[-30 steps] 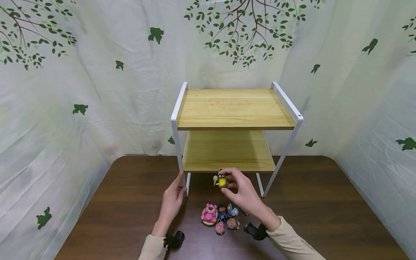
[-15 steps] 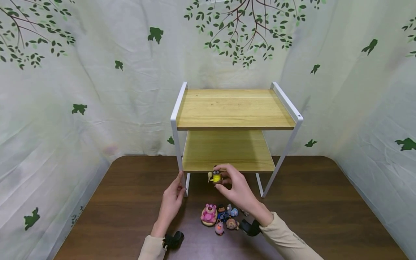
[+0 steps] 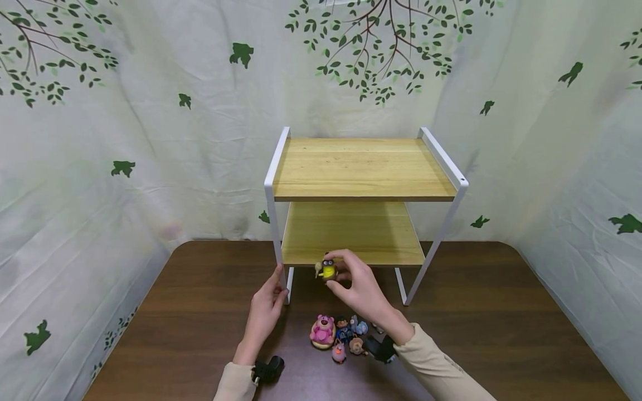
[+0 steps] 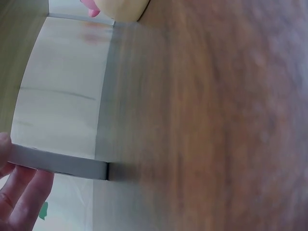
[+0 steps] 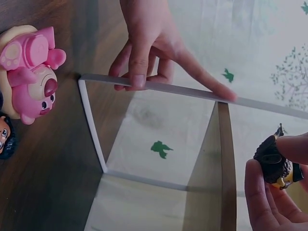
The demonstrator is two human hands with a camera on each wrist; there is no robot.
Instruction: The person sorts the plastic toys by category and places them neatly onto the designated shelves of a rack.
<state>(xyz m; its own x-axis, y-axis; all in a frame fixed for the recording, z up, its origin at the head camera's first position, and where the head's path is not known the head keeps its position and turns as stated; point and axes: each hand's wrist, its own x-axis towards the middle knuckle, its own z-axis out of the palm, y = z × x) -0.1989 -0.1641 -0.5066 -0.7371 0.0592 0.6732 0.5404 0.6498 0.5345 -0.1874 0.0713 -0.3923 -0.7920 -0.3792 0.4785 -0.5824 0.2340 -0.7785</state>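
My right hand (image 3: 365, 287) pinches a small yellow-and-dark toy figurine (image 3: 328, 271) between thumb and fingers, in front of the lower shelf's front edge. Up close in the right wrist view, the figurine (image 5: 273, 163) shows a dark, bumpy back. My left hand (image 3: 266, 306) holds the front left leg of a white-framed, two-tier wooden shelf rack (image 3: 363, 167). In the right wrist view, the left thumb lies on the leg (image 5: 183, 90), other fingers pass behind it, and the index finger stretches up to the lower shelf's level.
Several toy figurines stand clustered on the brown table (image 3: 200, 312) before the rack, among them a pink bear (image 3: 323, 331), a dark-haired figure in blue (image 3: 343, 329) and a small pink one (image 3: 339, 352). Leaf-printed cloth (image 3: 200, 167) hangs behind and at both sides.
My right hand has moved left and slightly up, carrying the figurine toward the rack's left part. The left hand has stayed on the leg.
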